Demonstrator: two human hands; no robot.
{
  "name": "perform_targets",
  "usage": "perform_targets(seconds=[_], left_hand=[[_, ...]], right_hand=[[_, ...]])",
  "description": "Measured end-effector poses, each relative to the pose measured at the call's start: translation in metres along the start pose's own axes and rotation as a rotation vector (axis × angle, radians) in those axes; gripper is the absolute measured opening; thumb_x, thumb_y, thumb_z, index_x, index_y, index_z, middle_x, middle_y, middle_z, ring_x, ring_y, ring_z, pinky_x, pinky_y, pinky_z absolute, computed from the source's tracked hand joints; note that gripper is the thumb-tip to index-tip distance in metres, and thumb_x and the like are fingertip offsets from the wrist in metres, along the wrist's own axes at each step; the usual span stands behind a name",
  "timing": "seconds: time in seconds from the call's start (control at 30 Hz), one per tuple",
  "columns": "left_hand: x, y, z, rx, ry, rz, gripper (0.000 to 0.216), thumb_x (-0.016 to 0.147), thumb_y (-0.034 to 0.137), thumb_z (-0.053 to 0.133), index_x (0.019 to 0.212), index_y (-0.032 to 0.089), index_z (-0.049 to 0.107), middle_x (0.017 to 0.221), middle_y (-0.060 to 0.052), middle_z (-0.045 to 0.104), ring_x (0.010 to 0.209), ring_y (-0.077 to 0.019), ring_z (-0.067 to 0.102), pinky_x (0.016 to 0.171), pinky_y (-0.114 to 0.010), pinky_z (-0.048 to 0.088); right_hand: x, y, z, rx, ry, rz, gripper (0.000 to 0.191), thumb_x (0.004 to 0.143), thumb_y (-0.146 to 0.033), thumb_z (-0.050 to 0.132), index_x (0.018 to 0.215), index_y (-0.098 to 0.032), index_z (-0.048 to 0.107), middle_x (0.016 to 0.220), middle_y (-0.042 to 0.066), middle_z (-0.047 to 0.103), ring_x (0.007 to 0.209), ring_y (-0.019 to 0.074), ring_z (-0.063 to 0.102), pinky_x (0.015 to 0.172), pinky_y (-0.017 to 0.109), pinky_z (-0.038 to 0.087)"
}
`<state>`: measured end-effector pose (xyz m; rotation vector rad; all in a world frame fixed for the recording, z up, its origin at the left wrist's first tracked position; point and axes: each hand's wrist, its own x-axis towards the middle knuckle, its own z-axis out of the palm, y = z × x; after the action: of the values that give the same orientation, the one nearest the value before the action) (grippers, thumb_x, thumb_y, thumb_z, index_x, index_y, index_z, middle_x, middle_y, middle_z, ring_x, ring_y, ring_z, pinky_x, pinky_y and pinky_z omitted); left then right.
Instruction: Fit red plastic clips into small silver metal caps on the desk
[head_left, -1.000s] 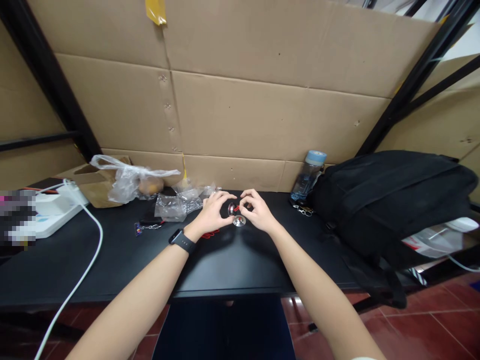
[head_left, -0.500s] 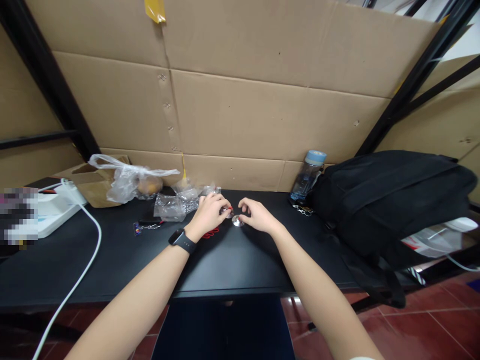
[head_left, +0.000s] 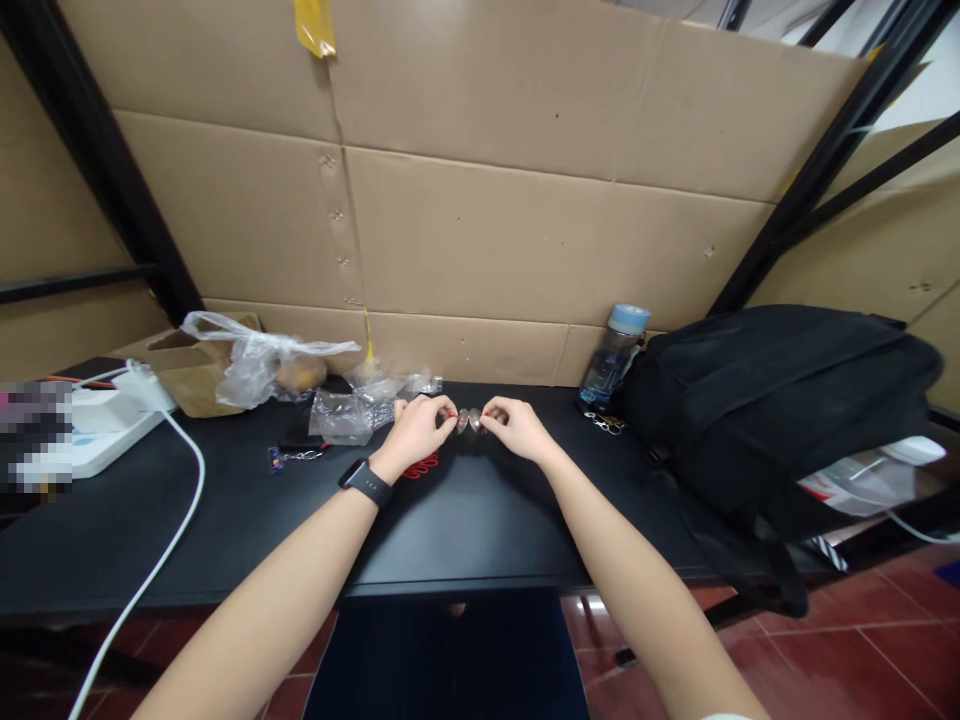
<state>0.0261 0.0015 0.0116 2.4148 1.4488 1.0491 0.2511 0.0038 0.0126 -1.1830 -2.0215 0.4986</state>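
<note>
My left hand point(head_left: 418, 432), with a black watch on its wrist, pinches a small, shiny metal finger cymbal point(head_left: 462, 421) by a bit of red at its back. Opposite it, my right hand point(head_left: 519, 430) has fingertips closed on the red back of a second finger cymbal point(head_left: 475, 421). Both discs are tilted up on edge, face to face and very close; whether they touch I cannot tell. Coiled red cord point(head_left: 421, 467) lies on the black table under my left hand, partly hidden by it.
Crumpled clear plastic packaging point(head_left: 341, 415), a keychain point(head_left: 300, 456) and a tied plastic bag point(head_left: 259, 370) are on the left, near a white power strip point(head_left: 112, 440) with a cable. A water bottle point(head_left: 609, 355) and a black backpack point(head_left: 772, 400) stand right. Cardboard point(head_left: 480, 230) walls the back.
My right fingers have closed on the second cymbal, which was lying flat on the table, and raised it on edge. The left cymbal has been turned to face it.
</note>
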Motion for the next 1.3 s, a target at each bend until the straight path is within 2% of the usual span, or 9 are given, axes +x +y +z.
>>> perform_targets(seconds=[0.17,0.4,0.53,0.63,0.73,0.87,1.03,1.2,1.3], left_hand=[[0.003,-0.003,0.003,-0.210,0.050,-0.120,0.011,0.086,0.034,0.063,0.089,0.026,0.070,0.089,-0.001,0.077,0.088,-0.0226,0.071,0.087,-0.037,0.046],[0.002,0.001,0.006,-0.383,0.044,-0.092,0.014,0.087,0.037,0.063,0.091,0.024,0.069,0.092,-0.002,0.077,0.094,-0.0220,0.072,0.091,-0.036,0.051],[0.002,0.002,0.007,-0.387,0.014,-0.096,0.016,0.087,0.037,0.063,0.092,0.024,0.069,0.091,-0.003,0.077,0.092,-0.0224,0.072,0.090,-0.036,0.051],[0.002,0.002,0.007,-0.377,-0.014,-0.073,0.015,0.088,0.036,0.062,0.092,0.024,0.069,0.093,-0.002,0.077,0.090,-0.0209,0.072,0.090,-0.035,0.050],[0.001,0.004,0.004,-0.291,-0.046,-0.011,0.016,0.091,0.035,0.058,0.096,0.025,0.069,0.097,-0.001,0.076,0.094,-0.0202,0.069,0.092,-0.035,0.048],[-0.001,0.003,-0.003,0.013,-0.052,0.083,0.020,0.093,0.037,0.057,0.107,0.029,0.070,0.113,-0.004,0.071,0.115,-0.0264,0.057,0.101,-0.044,0.041],[-0.002,-0.015,-0.002,0.419,0.005,-0.069,0.043,0.088,0.037,0.063,0.131,0.030,0.062,0.149,-0.012,0.046,0.135,-0.0392,0.035,0.103,-0.057,0.034],[0.001,-0.033,0.003,0.481,-0.083,-0.120,0.052,0.090,0.039,0.059,0.139,0.022,0.054,0.146,-0.016,0.051,0.132,-0.0422,0.038,0.102,-0.061,0.034],[0.004,-0.032,-0.001,0.408,0.030,-0.076,0.052,0.092,0.033,0.056,0.141,0.020,0.050,0.146,-0.016,0.052,0.131,-0.0393,0.043,0.103,-0.059,0.036]], right_hand=[[0.006,0.001,0.001,0.245,0.133,0.025,0.021,0.084,-0.039,0.067,0.084,-0.018,0.067,0.082,0.005,0.074,0.074,0.0177,0.068,0.072,0.030,0.052],[-0.001,-0.014,0.016,0.546,0.000,0.111,0.029,0.082,-0.047,0.071,0.091,-0.020,0.064,0.100,0.006,0.074,0.084,0.0190,0.073,0.072,0.032,0.059],[-0.004,-0.019,0.019,0.716,-0.034,0.192,0.034,0.079,-0.047,0.076,0.090,-0.020,0.060,0.103,0.006,0.072,0.076,0.0175,0.075,0.068,0.029,0.062],[-0.004,-0.021,0.017,0.789,-0.041,0.221,0.036,0.079,-0.041,0.078,0.106,-0.023,0.061,0.107,0.006,0.071,0.074,0.0169,0.076,0.067,0.029,0.063],[-0.004,-0.020,0.016,0.819,-0.054,0.264,0.037,0.083,-0.032,0.075,0.117,-0.023,0.064,0.112,0.009,0.071,0.074,0.0157,0.075,0.069,0.028,0.063],[0.000,-0.017,0.012,0.801,0.017,0.336,0.031,0.084,-0.020,0.070,0.115,-0.020,0.069,0.107,0.009,0.072,0.071,0.0147,0.075,0.067,0.025,0.061],[0.003,-0.015,-0.001,0.768,0.130,0.379,0.029,0.085,-0.016,0.067,0.114,-0.019,0.069,0.103,0.009,0.073,0.068,0.0130,0.074,0.062,0.022,0.060],[0.002,-0.013,-0.010,0.754,0.170,0.342,0.038,0.081,-0.025,0.076,0.117,-0.020,0.067,0.104,0.009,0.073,0.071,0.0135,0.074,0.064,0.022,0.059],[0.002,-0.009,-0.013,0.719,0.208,0.303,0.046,0.075,-0.026,0.082,0.117,-0.020,0.065,0.105,0.008,0.073,0.072,0.0138,0.073,0.063,0.022,0.059]])
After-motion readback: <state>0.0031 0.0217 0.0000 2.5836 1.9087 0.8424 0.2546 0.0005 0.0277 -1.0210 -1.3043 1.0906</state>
